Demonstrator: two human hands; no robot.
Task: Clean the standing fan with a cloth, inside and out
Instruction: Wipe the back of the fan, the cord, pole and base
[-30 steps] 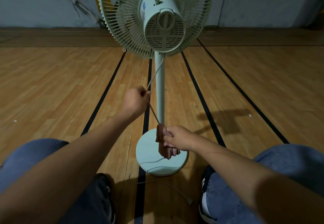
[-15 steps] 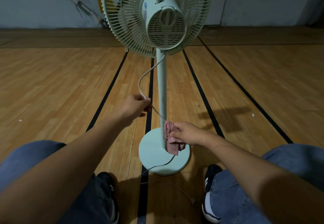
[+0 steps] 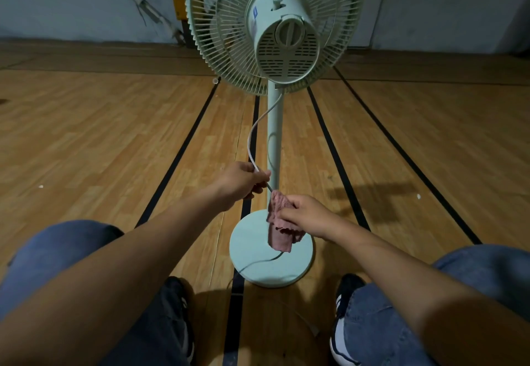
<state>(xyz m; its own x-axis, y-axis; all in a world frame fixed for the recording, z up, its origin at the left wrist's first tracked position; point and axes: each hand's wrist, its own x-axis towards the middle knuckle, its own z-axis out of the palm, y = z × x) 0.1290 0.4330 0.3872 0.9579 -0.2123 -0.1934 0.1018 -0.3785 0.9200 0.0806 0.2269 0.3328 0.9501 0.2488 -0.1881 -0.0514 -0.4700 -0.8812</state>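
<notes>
1. Right now my left hand (image 3: 243, 180) pinches the cord (image 3: 252, 139) between thumb and curled fingers, so there is a held stretch for the cloth to run along.
2. My right hand (image 3: 305, 216) has its fingers curled round the pink cloth (image 3: 279, 226), which is wrapped about the cord just below my left hand; the loose end hangs over the base (image 3: 298, 268).
3. That grip, I judge, lets me wipe the cord by sliding the cloth along it while the other hand keeps it from flopping.
4. The fan (image 3: 275, 35) stands upright on the floor (image 3: 100, 136) between my knees, its motor housing facing me; the pole (image 3: 274, 136) is just behind the cloth.
5. Compared with a second ago, the cord above my left hand has gone from taut to a slack curve, and my hands are closer together, the cloth nearly at my left fingers.
6. Grille and blades look untouched by this step; much cleaning remains, I think.
</notes>
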